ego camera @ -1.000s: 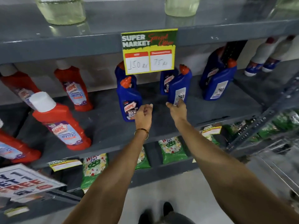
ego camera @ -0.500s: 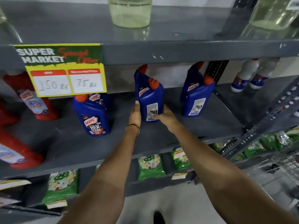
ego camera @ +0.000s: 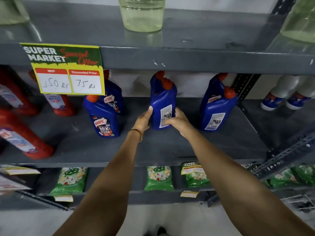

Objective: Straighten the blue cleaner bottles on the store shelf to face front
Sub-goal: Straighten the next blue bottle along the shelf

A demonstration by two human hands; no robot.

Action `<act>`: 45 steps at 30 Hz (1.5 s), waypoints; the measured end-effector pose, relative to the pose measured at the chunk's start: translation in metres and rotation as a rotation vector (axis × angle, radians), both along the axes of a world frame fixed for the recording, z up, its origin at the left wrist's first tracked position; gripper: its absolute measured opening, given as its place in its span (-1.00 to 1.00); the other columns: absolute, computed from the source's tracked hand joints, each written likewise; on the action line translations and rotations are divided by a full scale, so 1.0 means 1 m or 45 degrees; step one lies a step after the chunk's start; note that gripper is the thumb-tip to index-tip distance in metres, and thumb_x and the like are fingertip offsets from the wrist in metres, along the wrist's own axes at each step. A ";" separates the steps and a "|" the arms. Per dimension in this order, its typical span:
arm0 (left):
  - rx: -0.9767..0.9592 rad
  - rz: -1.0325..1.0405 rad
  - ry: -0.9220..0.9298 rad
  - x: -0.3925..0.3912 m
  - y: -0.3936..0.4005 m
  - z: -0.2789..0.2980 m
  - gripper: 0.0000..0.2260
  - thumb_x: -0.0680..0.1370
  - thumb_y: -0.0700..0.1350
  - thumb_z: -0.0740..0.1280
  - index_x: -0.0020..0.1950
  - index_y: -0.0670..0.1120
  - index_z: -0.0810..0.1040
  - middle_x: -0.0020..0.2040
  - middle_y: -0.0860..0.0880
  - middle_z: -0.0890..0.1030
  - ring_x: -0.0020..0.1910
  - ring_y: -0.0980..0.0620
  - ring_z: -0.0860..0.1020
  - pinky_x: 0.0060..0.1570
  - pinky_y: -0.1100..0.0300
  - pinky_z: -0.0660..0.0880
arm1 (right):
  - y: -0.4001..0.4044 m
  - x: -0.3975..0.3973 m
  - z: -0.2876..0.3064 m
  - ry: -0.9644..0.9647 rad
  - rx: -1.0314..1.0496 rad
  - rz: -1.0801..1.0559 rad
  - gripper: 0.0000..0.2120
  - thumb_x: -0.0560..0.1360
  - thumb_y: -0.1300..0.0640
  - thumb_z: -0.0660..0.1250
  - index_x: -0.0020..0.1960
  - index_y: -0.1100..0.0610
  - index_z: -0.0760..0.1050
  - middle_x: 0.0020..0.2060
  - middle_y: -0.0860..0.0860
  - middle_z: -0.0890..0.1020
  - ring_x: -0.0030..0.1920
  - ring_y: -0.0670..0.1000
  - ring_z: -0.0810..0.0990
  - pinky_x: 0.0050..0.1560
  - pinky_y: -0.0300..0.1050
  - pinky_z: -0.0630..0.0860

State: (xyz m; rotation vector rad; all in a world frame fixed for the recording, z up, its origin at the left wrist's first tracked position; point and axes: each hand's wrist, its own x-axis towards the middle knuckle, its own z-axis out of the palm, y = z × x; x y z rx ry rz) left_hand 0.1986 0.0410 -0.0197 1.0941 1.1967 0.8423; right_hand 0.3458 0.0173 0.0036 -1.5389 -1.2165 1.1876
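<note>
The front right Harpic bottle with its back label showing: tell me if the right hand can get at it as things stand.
Probably yes, once freed. The right hand is clamped on the middle blue bottle; bare shelf lies between it and the front right Harpic bottle, with nothing in the way.

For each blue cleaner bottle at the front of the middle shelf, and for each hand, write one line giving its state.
Left front bottle: upright, brand label facing front.
Middle front bottle: upright, back label facing front, held on both sides.
Right front bottle: upright, back label facing front, untouched.
Left hand: pressed on the middle bottle's left side.
Right hand: wrapped round its right side.
</note>
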 end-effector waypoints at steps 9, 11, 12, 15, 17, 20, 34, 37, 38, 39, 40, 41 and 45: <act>-0.047 -0.186 -0.377 -0.017 -0.017 0.010 -0.48 0.44 0.29 0.21 0.28 0.02 0.40 0.20 0.00 0.58 0.12 -0.02 0.60 -0.10 -0.04 0.61 | -0.013 -0.018 0.013 -0.022 0.090 0.192 -0.02 0.11 0.09 0.61 0.42 -0.01 0.20 0.25 0.02 0.54 0.23 0.04 0.52 0.27 0.11 0.47; -0.043 -0.196 -0.396 -0.017 -0.020 0.012 -0.50 0.39 0.25 0.30 0.18 -0.03 0.41 0.18 -0.05 0.58 0.13 -0.08 0.59 -0.07 -0.10 0.59 | -0.014 -0.021 0.014 -0.084 0.079 0.198 0.08 0.10 0.03 0.61 0.46 -0.03 0.09 0.28 0.02 0.50 0.26 0.05 0.49 0.27 0.13 0.46; -0.032 -0.194 -0.397 -0.016 -0.020 0.013 -0.53 0.35 0.24 0.34 0.10 -0.03 0.42 0.13 -0.05 0.59 0.10 -0.06 0.59 -0.08 -0.10 0.59 | -0.015 -0.021 0.014 -0.107 0.076 0.198 0.12 0.09 0.01 0.61 0.48 -0.05 0.03 0.30 0.02 0.49 0.27 0.05 0.48 0.27 0.13 0.46; -0.043 -0.237 -0.426 -0.014 -0.019 0.017 -0.50 0.31 0.29 0.30 0.08 -0.01 0.47 0.10 -0.03 0.62 0.06 -0.01 0.62 -0.12 -0.08 0.60 | -0.017 -0.020 0.014 -0.154 0.111 0.188 0.16 0.10 0.03 0.62 0.49 -0.08 -0.02 0.29 0.02 0.49 0.26 0.05 0.49 0.26 0.15 0.47; -0.074 -0.265 -0.438 -0.011 -0.018 0.020 -0.47 0.32 0.39 0.19 0.06 0.05 0.58 0.05 0.02 0.68 0.04 0.01 0.64 -0.17 -0.02 0.61 | -0.018 -0.017 0.015 -0.182 0.167 0.175 0.09 0.11 0.06 0.61 0.47 -0.06 0.04 0.30 0.02 0.46 0.25 0.05 0.48 0.25 0.15 0.48; -0.066 -0.235 -0.420 -0.004 -0.016 0.023 -0.62 0.42 0.33 0.20 0.03 0.14 0.61 0.03 0.06 0.68 0.11 -0.01 0.61 -0.15 -0.03 0.60 | -0.018 -0.014 0.019 -0.264 0.214 0.134 0.01 0.12 0.06 0.59 0.44 -0.07 0.13 0.29 0.03 0.32 0.19 0.01 0.43 0.19 0.06 0.49; -0.067 -0.283 -0.329 -0.013 -0.002 0.025 -0.52 0.38 0.15 0.38 0.23 -0.01 0.48 0.22 -0.03 0.54 0.25 -0.05 0.48 0.00 -0.14 0.55 | -0.017 0.007 0.031 -0.042 0.123 0.400 -0.40 0.23 0.32 0.47 0.19 -0.02 0.39 0.09 0.01 0.56 0.14 0.05 0.53 0.18 0.03 0.51; -0.034 -0.196 -0.360 -0.013 -0.003 0.024 -0.63 0.40 -0.01 0.42 0.15 -0.03 0.44 0.17 -0.06 0.55 0.17 -0.07 0.54 -0.08 -0.09 0.57 | -0.015 0.009 0.027 -0.011 0.093 0.379 -0.46 0.24 0.36 0.45 0.14 0.02 0.44 0.06 0.04 0.59 0.13 0.08 0.55 0.11 -0.03 0.54; -0.035 -0.166 -0.357 -0.012 -0.003 0.024 -0.64 0.40 -0.05 0.42 0.13 -0.03 0.42 0.16 -0.07 0.55 0.13 -0.06 0.55 -0.10 -0.07 0.58 | -0.015 0.010 0.025 0.001 0.100 0.360 -0.45 0.23 0.36 0.46 0.16 0.03 0.45 0.06 0.05 0.60 0.12 0.08 0.56 0.09 -0.04 0.55; -0.040 -0.134 -0.346 -0.012 -0.003 0.025 -0.63 0.40 -0.06 0.42 0.14 -0.05 0.40 0.17 -0.09 0.55 0.10 -0.06 0.57 -0.10 -0.05 0.58 | -0.014 0.012 0.022 0.022 0.117 0.331 -0.42 0.23 0.36 0.47 0.18 0.04 0.44 0.08 0.04 0.60 0.13 0.07 0.56 0.09 -0.05 0.55; -0.043 -0.102 -0.331 -0.011 -0.004 0.024 -0.62 0.41 -0.06 0.42 0.16 -0.07 0.39 0.17 -0.09 0.55 0.08 -0.05 0.58 -0.11 -0.02 0.57 | -0.012 0.013 0.020 0.049 0.136 0.291 -0.40 0.24 0.37 0.47 0.21 0.04 0.42 0.09 0.04 0.60 0.13 0.05 0.57 0.10 -0.05 0.56; -0.037 -0.073 -0.323 -0.010 -0.005 0.023 -0.61 0.42 -0.06 0.41 0.18 -0.08 0.38 0.17 -0.09 0.56 0.07 -0.03 0.58 -0.11 0.02 0.57 | -0.011 0.015 0.019 0.075 0.150 0.245 -0.38 0.25 0.37 0.47 0.23 0.05 0.39 0.09 0.03 0.59 0.13 0.04 0.57 0.09 -0.03 0.56; 0.038 -0.021 -0.351 -0.003 -0.009 0.009 -0.70 0.42 -0.14 0.43 0.12 -0.04 0.49 0.04 -0.02 0.63 0.01 0.00 0.61 -0.03 0.07 0.58 | -0.009 0.022 0.010 0.037 0.151 0.142 -0.45 0.32 0.36 0.45 0.24 0.10 0.36 0.03 -0.01 0.60 0.05 -0.05 0.59 0.08 -0.01 0.58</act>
